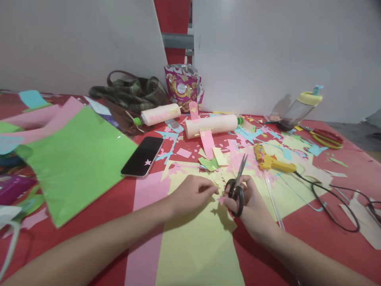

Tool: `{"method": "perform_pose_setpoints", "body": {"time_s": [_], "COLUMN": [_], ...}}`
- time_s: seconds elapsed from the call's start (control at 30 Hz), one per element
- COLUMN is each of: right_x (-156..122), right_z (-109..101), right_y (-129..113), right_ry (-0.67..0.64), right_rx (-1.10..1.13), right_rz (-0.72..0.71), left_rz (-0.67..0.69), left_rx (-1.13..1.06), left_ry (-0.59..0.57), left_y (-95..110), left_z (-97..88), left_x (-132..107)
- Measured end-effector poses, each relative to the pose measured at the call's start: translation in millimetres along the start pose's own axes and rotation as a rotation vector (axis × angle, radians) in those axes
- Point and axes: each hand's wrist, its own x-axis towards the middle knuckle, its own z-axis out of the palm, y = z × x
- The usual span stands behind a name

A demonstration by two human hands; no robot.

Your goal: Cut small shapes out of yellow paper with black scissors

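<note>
My right hand [253, 210] is wrapped around black-handled scissors [238, 180], their blades pointing up and away from me. A small pink paper star [220, 200] shows at the fingertips of the same hand. Just to the left, my left hand [193, 194] has thumb and forefinger pinched together; whatever may be between them is too small to make out. Both hands hover over yellow paper sheets [202, 246], which lie partly over a pink sheet [143, 230]. Folded yellow and green paper scraps [212, 161] lie beyond the hands.
A phone [143, 157] with a pink star on it lies left of centre, beside green sheets [80, 159]. Paper-wrapped bottles [214, 126] lie behind. To the right are a yellow glue gun [272, 162] with a looping black cord, a clear bottle [300, 111] and red-and-yellow-handled scissors [327, 138].
</note>
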Motion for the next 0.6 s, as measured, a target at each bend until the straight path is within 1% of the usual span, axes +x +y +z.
{"method": "perform_pose_setpoints", "body": {"time_s": [0.1,0.23,0.27,0.33,0.4,0.5,0.6], "right_x": [1,1,1,1,1,1,2], "right_z": [0,-1,-1,-1,-1,0,0], "right_y": [0,3,3,5,6,8,9], "right_ry": [-0.012,-0.02,-0.021,-0.025,-0.024,-0.017,-0.008], "right_rx": [0.018,0.032,0.033,0.024,0.012,0.001,-0.004], "right_rz": [-0.016,-0.017,-0.024,-0.038,-0.047,-0.053,-0.064], "left_rz": [-0.009,-0.087,-0.097,-0.115,-0.151,-0.23,-0.256], "left_rx": [0.073,0.135,0.167,0.244,0.312,0.402,0.431], "left_ry": [-0.004,0.104,0.147,0.222,0.259,0.234,0.128], "left_y": [-7,-11,-12,-15,-20,-27,-30], "left_z": [-17.0,-42.0,-47.3,-55.9,-62.1,-68.9,-74.5], "left_x": [4,2,0,-3,-5,-7,-10]}}
